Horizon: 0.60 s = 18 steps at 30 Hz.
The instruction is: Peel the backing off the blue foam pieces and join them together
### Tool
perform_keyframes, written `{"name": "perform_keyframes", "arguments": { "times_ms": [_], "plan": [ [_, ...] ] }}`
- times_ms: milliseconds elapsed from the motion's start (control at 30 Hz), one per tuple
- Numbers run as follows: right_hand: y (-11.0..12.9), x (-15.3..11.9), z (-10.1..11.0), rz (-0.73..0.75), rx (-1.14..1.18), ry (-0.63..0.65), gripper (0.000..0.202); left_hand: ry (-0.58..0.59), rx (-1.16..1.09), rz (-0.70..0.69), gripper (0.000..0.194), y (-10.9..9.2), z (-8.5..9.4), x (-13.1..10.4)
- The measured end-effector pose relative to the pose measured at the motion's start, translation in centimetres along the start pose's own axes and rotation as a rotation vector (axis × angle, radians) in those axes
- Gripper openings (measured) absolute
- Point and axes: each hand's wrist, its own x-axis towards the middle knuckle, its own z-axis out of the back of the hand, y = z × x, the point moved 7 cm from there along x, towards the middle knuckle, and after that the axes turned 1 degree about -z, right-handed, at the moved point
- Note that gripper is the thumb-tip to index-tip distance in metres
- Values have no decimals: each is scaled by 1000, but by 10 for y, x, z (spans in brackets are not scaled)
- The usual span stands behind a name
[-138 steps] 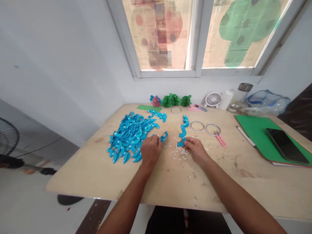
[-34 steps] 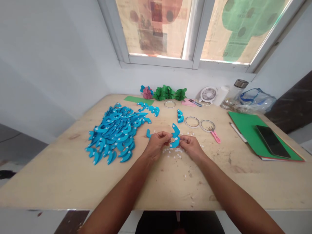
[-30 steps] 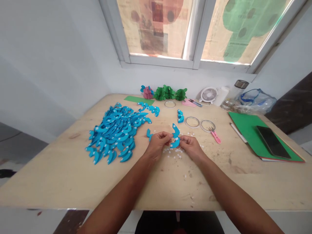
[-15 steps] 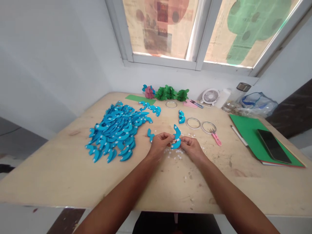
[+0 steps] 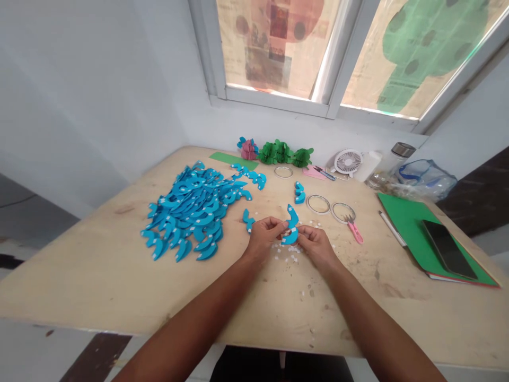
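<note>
Between my hands is a curved blue paper cutout [image 5: 291, 236] with small white tape squares on it. My left hand [image 5: 267, 233] pinches its left side with thumb and fingers. At its right edge the fingers of my right hand [image 5: 316, 243] are closed on it too. Another blue cutout [image 5: 248, 219] lies just left of my left hand, and a small blue stack [image 5: 299, 192] rests beyond my hands. A large heap of similar blue cutouts [image 5: 191, 207] spreads over the left of the table. White paper bits [image 5: 293, 255] are scattered below my hands.
Tape rings [image 5: 318, 204] and pink-handled scissors [image 5: 355, 232] lie to the right. Farther right, a phone [image 5: 448, 248] rests on a green folder [image 5: 401, 223] beside a pen [image 5: 393, 228]. Green paper ornaments [image 5: 282, 152], a small fan [image 5: 348, 162] and a bottle [image 5: 393, 159] stand along the back.
The view has shifted slightly, so most things sit a little farther right. Both hands keep hold of the blue paper cutout, with little visible movement.
</note>
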Motion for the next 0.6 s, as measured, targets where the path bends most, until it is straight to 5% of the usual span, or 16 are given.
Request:
{"name": "perform_keyframes", "arguments": {
  "times_ms": [600],
  "plan": [
    [0, -1, -1, 18, -22, 40, 25, -67, 2, 5, 20, -7, -2, -6]
  ]
}}
